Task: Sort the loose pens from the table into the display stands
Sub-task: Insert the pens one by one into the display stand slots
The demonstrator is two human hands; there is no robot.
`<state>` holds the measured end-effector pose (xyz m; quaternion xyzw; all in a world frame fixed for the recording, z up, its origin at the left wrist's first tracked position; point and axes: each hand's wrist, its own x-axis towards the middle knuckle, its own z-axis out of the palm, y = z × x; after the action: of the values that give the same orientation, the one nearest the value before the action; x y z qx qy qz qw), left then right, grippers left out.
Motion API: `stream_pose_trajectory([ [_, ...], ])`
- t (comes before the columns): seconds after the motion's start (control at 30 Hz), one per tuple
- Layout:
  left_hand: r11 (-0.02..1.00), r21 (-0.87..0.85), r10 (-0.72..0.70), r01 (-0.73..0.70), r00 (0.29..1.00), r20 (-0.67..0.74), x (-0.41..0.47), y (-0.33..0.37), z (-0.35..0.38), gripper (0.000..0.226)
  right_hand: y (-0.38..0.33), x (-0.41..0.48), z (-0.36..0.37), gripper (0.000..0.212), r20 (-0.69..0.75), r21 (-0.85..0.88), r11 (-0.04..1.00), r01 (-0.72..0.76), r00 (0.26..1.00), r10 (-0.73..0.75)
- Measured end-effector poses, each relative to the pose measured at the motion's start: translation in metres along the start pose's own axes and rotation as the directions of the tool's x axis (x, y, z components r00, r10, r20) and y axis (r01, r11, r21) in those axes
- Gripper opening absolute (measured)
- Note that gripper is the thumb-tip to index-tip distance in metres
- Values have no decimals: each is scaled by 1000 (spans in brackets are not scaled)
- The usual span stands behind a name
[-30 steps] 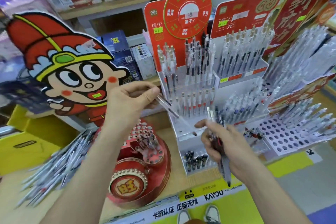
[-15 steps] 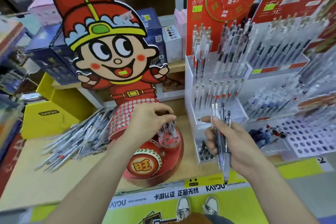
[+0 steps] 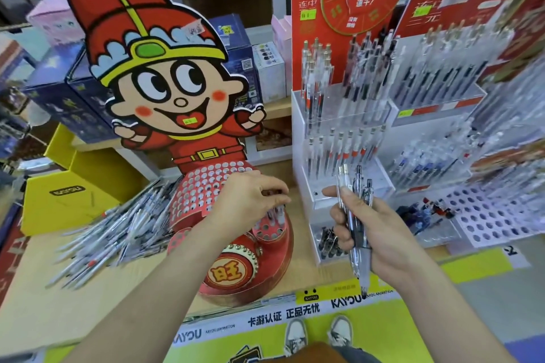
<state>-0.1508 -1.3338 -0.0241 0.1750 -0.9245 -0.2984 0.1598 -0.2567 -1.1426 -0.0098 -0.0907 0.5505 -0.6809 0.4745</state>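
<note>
Loose pens point(image 3: 118, 230) lie heaped on the pale wooden table point(image 3: 32, 289) at the left, against the red cartoon stand point(image 3: 203, 194). The left hand point(image 3: 247, 203) arches over that stand's small round cup point(image 3: 269, 231), fingertips bent down onto the tops of pens standing there; whether they pinch one cannot be told. The right hand point(image 3: 386, 233) grips a bundle of pens point(image 3: 355, 227) upright, tips down, just before the white tiered stand point(image 3: 324, 115). A holed white tray point(image 3: 495, 221) sits at the right, near the table's front edge.

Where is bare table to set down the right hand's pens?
The table is bare at its near left corner, before the loose pen pile, and in a narrow strip between the red stand and the clear stand. Farther back and right is crowded.
</note>
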Motion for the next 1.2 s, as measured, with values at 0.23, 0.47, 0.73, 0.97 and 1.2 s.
stream_pose_trajectory([
  [0.23, 998, 19, 55, -56, 998, 27, 3, -5, 0, 9, -3, 1, 0, 27, -7, 60, 997, -49, 999, 49],
  [0.47, 997, -40, -47, 59, 970, 238, 5, -1, -6, 9, -3, 2, -1, 26, 15, 74, 995, -67, 998, 66],
  [0.73, 938, 237, 194, -254, 948, 251, 5, -18, 8, 10, -1, 5, -1, 39, 12, 5, 998, -64, 998, 64],
  [0.97, 899, 376, 96, -226, 938, 333, 11, -9, 12, 36, 3, 5, 10, 40, 90, 6, 995, -101, 991, 100],
  [1.2, 861, -434, -250, 266, 964, 96, 6, 39, -10, 17, 1, 5, 14, 39, 129, -42, 996, -79, 988, 84],
])
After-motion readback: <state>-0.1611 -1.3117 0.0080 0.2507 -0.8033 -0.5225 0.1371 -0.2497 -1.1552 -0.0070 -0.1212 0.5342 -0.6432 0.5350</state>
